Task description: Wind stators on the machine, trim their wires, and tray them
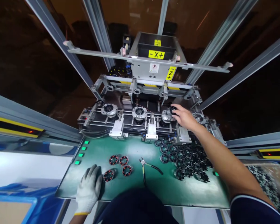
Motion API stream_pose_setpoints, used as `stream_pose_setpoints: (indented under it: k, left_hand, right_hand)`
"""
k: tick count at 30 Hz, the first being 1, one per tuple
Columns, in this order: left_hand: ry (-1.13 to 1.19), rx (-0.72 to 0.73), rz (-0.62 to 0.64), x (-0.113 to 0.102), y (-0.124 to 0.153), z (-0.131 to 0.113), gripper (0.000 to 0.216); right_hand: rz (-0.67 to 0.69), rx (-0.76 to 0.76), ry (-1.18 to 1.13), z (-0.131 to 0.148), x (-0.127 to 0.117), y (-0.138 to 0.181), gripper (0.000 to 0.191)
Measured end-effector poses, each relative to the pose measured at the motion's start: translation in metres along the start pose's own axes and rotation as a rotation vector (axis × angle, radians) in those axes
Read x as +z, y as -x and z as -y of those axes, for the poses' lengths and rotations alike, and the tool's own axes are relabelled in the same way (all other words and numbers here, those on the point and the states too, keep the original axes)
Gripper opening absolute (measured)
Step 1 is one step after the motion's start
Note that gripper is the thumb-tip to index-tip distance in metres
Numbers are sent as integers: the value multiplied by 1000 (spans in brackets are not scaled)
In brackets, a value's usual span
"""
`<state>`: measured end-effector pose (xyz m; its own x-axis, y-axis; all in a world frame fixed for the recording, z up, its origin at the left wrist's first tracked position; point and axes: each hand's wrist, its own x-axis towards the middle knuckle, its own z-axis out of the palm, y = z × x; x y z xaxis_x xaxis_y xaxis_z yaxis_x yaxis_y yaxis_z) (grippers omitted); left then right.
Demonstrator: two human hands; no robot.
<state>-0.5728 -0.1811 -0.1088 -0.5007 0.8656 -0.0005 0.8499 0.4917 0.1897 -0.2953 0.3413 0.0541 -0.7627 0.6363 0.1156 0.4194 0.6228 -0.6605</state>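
My right hand (182, 116) is bare and reaches to a round metal holder (166, 115) on the machine. Its fingers are closed on a dark ring-shaped motor stator (172, 109) at that holder; whether the part is fully seated I cannot tell. My left hand (89, 185), in a white knitted glove, lies flat on the green table top with fingers stretched out. Just right of it sits a stator wound with copper-coloured wire (109, 175), with several similar ones beyond. Two more holders, a left one (109, 109) and a middle one (139, 113), carry dark stators.
Side cutters (143, 162) with green-black handles lie mid-table. Many dark bare stators (188, 160) cover the table's right side under my forearm. Green buttons (80, 155) line the left edge. A metal bar (149, 60) crosses above the holders. A box of parts (268, 183) stands at right.
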Motion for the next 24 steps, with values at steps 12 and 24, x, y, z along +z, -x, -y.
stream_pose_setpoints:
  k: [12,24]
  left_hand:
    - [7,-23,23,-6,-1,-5,40]
    - [5,-2,-1,-1,-1,-3,39]
  right_hand:
    - [287,-100,517,-22,6,-13,19]
    - [308,-128,665,-14,2,-16,19]
